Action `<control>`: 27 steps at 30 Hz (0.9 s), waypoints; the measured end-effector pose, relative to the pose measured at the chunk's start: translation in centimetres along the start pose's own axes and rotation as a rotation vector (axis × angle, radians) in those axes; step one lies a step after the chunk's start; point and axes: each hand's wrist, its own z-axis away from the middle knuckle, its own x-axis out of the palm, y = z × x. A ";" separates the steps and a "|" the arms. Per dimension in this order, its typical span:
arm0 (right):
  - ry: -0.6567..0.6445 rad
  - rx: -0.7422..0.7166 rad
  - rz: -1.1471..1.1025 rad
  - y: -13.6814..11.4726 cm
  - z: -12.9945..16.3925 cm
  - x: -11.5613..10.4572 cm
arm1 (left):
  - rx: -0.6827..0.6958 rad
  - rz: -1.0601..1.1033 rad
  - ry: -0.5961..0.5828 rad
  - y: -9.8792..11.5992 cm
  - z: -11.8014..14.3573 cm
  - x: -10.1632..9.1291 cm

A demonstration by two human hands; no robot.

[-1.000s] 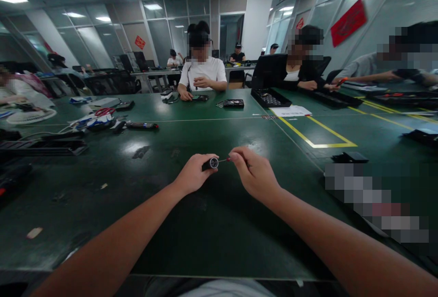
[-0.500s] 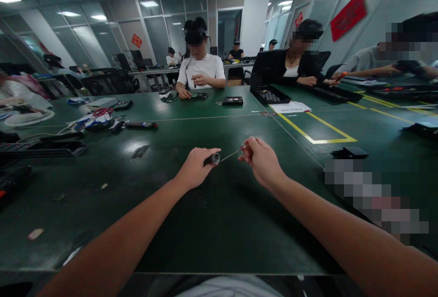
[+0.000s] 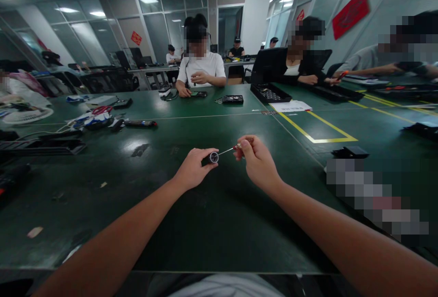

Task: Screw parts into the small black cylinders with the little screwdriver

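My left hand (image 3: 194, 168) is closed round a short black cylindrical part (image 3: 214, 157), whose round open end with a pale rim faces me. In my right hand (image 3: 257, 159) is a screwdriver (image 3: 237, 147) with a reddish, partly clear handle and a thin metal shaft. The shaft slants down to the left, and its tip is at the cylinder's open end. Whether the tip touches anything inside is too small to tell. Both hands are above the green tabletop (image 3: 212, 224).
Scissors (image 3: 101, 110) and cables lie at the back left, near a dark pen-shaped tool (image 3: 141, 123). A black tray (image 3: 270, 93) and a paper sheet (image 3: 290, 106) are at the back right. A co-worker in a white shirt (image 3: 201, 70) sits opposite. A small black part (image 3: 350, 152) lies to the right.
My right hand has shifted slightly left and turned, and the screwdriver's tip has come to the open end of the cylinder. That end now faces more toward me.
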 end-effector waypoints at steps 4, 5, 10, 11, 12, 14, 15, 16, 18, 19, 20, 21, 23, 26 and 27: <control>-0.024 -0.078 0.065 -0.4 0.4 -0.3 | -0.022 0.010 0.007 -0.1 0.0 -0.1; -0.028 -0.094 0.080 -0.5 0.5 -0.3 | -0.027 0.010 0.005 -0.1 0.1 -0.1; -0.023 -0.148 0.170 -0.8 0.8 -0.3 | -0.019 0.022 0.003 -0.1 0.1 -0.3; -0.020 -0.152 0.183 -0.9 0.8 -0.3 | -0.016 0.026 0.005 -0.1 0.1 -0.3; -0.019 -0.154 0.193 -0.8 0.9 -0.3 | -0.014 0.028 0.007 -0.1 0.1 -0.3; -0.039 -0.163 0.204 -0.8 1.0 -0.3 | -0.008 0.028 0.014 -0.1 0.2 -0.3; -0.055 -0.172 0.207 -0.9 1.1 -0.4 | -0.005 0.025 0.016 -0.1 0.2 -0.3; -0.071 -0.182 0.206 -0.9 1.2 -0.4 | -0.004 0.022 0.017 -0.1 0.2 -0.3; -0.073 -0.196 0.205 -1.1 1.4 -0.3 | -0.001 0.016 0.019 -0.2 0.2 -0.2; -0.063 -0.201 0.215 -1.3 1.4 -0.3 | 0.001 0.015 0.021 -0.2 0.2 -0.1; -0.049 -0.204 0.235 -1.5 1.5 -0.2 | 0.005 0.014 0.022 -0.2 0.2 -0.1; -0.037 -0.207 0.263 -1.7 1.6 -0.2 | 0.009 0.013 0.023 -0.3 0.2 0.0; -0.020 -0.216 0.322 -2.0 1.6 0.0 | 0.013 0.012 0.022 -0.4 0.2 0.1; -0.011 -0.216 0.369 -2.2 1.6 0.1 | 0.001 0.013 0.019 -0.3 0.2 0.0; -0.012 -0.216 0.382 -2.2 1.6 0.1 | -0.007 0.013 0.020 -0.2 0.2 -0.1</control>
